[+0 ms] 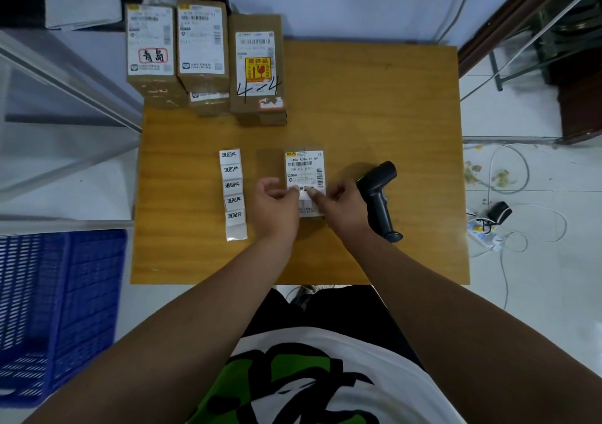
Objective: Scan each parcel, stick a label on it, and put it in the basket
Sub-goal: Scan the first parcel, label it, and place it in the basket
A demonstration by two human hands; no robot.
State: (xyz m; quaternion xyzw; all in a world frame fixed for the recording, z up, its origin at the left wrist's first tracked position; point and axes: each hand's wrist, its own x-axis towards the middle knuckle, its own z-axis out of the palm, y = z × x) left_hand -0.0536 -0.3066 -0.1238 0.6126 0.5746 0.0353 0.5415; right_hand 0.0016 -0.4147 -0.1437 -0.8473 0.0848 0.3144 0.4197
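A small brown parcel (304, 166) with a white shipping label lies at the middle of the wooden table (374, 104). Both hands hold one white sticker label (304, 190) over its near part: my left hand (277, 203) pinches the left end, my right hand (342, 202) the right end. A strip of white labels (233, 192) lies left of the parcel. A black handheld scanner (379, 195) rests just right of my right hand. The blue basket (58, 306) stands on the floor at the lower left.
Three more brown parcels (202, 49) with labels stand at the table's far left, partly stacked on others. A glass counter (49, 104) is on the left. Cables and a power strip (485, 228) lie on the floor to the right.
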